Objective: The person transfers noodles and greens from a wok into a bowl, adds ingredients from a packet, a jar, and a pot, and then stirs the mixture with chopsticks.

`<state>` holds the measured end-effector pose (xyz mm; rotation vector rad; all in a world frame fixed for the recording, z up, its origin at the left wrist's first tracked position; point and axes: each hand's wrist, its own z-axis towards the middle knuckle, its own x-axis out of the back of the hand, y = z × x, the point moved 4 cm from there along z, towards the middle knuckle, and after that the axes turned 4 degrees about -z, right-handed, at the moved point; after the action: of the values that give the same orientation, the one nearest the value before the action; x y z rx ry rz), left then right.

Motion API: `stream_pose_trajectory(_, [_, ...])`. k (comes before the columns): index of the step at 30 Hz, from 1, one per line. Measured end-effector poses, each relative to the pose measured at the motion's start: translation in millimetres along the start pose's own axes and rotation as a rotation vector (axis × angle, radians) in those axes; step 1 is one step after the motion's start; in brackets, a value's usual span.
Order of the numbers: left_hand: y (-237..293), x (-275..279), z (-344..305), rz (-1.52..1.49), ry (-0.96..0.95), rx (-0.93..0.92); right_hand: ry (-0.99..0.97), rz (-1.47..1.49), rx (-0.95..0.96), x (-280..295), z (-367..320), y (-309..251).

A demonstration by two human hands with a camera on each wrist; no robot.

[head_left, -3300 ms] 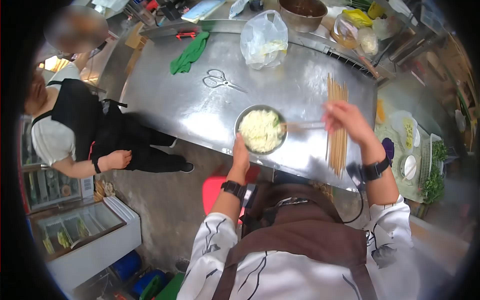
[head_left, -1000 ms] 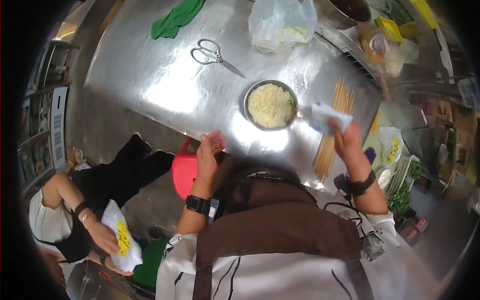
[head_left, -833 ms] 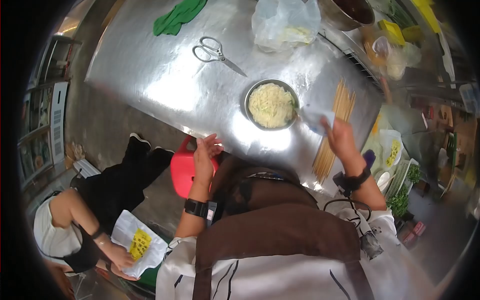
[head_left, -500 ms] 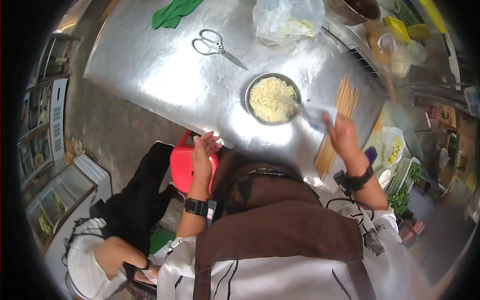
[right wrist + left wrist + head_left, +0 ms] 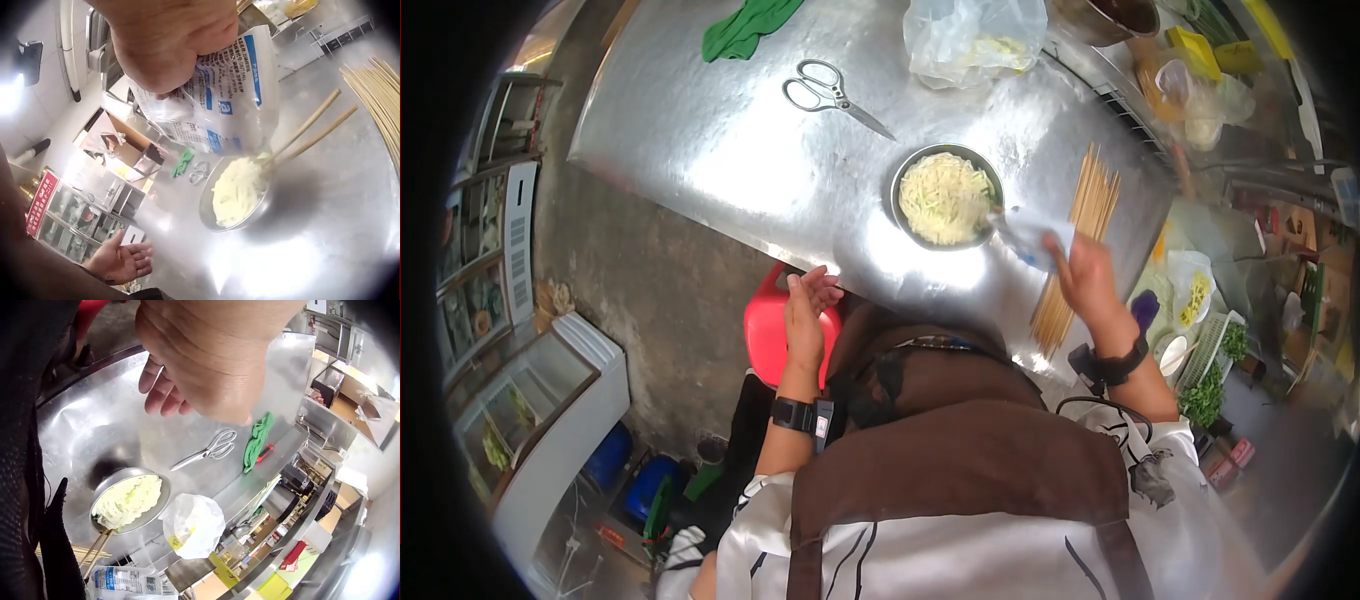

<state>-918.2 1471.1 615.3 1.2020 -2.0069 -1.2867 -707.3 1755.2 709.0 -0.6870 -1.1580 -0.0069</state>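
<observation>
We list one printed packet (image 5: 247, 94), blurred in the head view, gripped by the right hand (image 5: 1088, 275), its fingers largely hidden, near the steel bowl (image 5: 153, 511) of pale shreds (image 5: 943, 197), where two chopsticks (image 5: 310, 120) slant, tips unseen. Left hand (image 5: 807, 315): near the table edge (image 5: 700, 222), fingers loosely extended, holding nothing. Beyond, we record scissors (image 5: 837, 97), thin sticks (image 5: 1078, 250) and a green cloth (image 5: 745, 30), cut off above.

Head: worn on my head, looking forward and down past my apron (image 5: 960, 460) onto the steel table (image 5: 700, 150), the farthest off.
Left wrist: close at my left hand (image 5: 206, 369), facing outward across the steel table.
Right wrist: close at my right hand (image 5: 169, 44) and its packet (image 5: 234, 94), facing across toward my left hand.
Bowl (image 5: 153, 509) and scissors (image 5: 842, 102): shared by all three views.
</observation>
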Motion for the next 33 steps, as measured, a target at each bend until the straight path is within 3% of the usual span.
stream_pose_trajectory(8, [-10.1, -0.5, 4.8, -0.007, 0.003, 0.012, -0.053, -0.036, 0.02, -16.0, -3.1, 6.0])
stream_pose_trajectory(17, [-16.9, 1.5, 8.5, 0.007, 0.002, 0.015, 0.032, 0.075, -0.009, -14.2, -3.9, 5.0])
stream_pose_trajectory(20, [-20.0, 1.2, 12.1, 0.006, 0.0, 0.025, -0.054, -0.016, -0.01, -24.1, -5.8, 13.9])
stream_pose_trajectory(26, [-21.6, -0.5, 17.7, 0.04, -0.006, 0.025, 0.037, 0.084, -0.04, -17.8, -2.9, 13.1])
stream_pose_trajectory(29, [-21.6, -2.3, 21.9, 0.045, -0.023, 0.025, -0.078, 0.063, -0.12, -20.7, -8.7, 27.4])
stream_pose_trajectory(32, [-23.0, -2.3, 28.5, 0.046, -0.011, 0.04, 0.104, 0.294, -0.138, -8.6, -8.5, 30.2])
stream_pose_trajectory(33, [-24.8, -1.1, 33.1, 0.054, -0.011, 0.038, 0.129, 0.394, -0.237, -4.6, -5.3, 32.8])
